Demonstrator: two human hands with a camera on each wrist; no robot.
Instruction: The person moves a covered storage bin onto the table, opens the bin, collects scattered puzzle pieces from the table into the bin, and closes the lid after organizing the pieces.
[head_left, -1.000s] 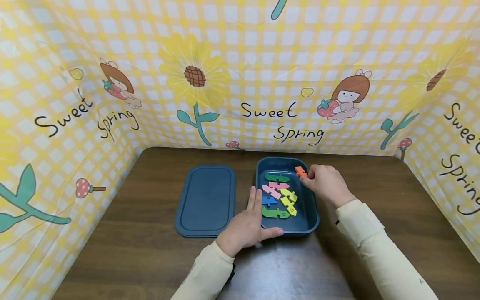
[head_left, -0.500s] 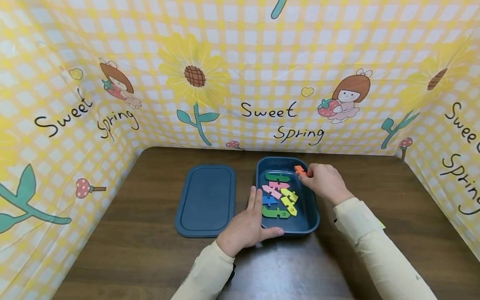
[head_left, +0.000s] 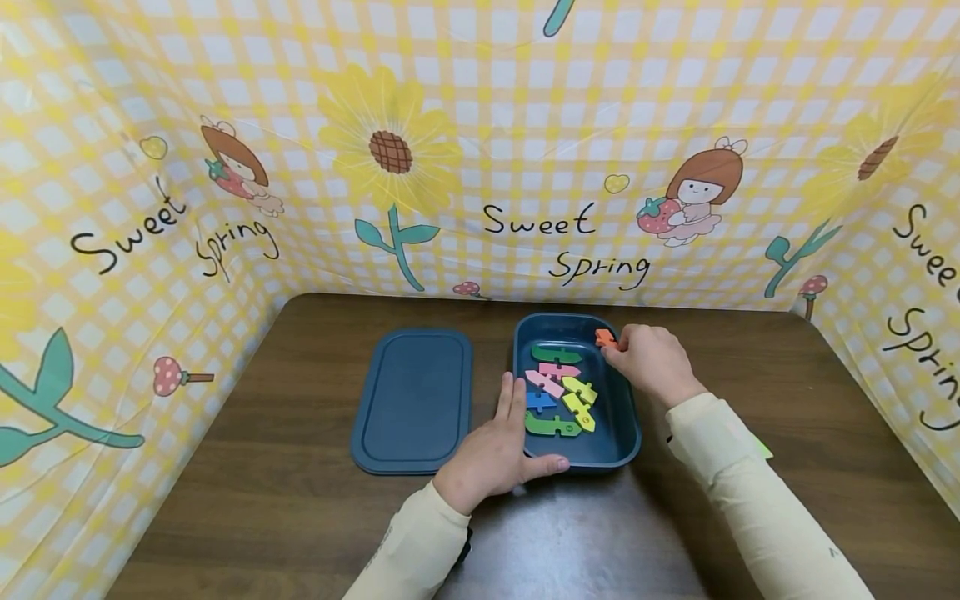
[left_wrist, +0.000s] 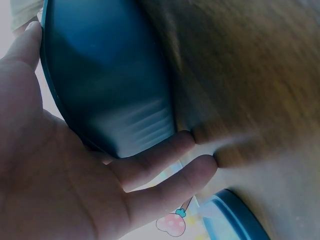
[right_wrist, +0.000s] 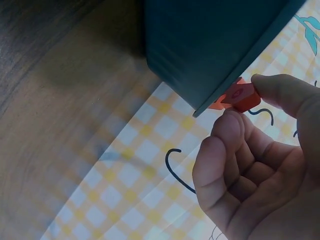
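Note:
In the head view, a dark blue box (head_left: 613, 433) holds several coloured pieces shaped like jigsaw parts: a dark green one (head_left: 557, 356), pink ones (head_left: 559, 370), yellow ones (head_left: 579, 412), a blue one (head_left: 542, 402) and a light green one (head_left: 552, 425). My left hand (head_left: 487, 462) rests against the box's left side, fingers straight, thumb along the front rim. My right hand (head_left: 660, 364) pinches an orange puzzle piece (head_left: 605, 337) between thumb and fingers at the far right corner of the rim. In the right wrist view, a red symbol marks the orange piece (right_wrist: 242, 96).
A flat dark blue lid (head_left: 412, 400) lies left of the box on the brown wooden table (head_left: 262, 500). Yellow checked cloth (head_left: 510, 150) hangs behind and at both sides. A small bright green patch (head_left: 764, 448) shows beside the right sleeve.
My right hand, still pinching the orange piece, has shifted only slightly at the rim. The bright green patch has come into sight by the right sleeve. My left hand stays put.

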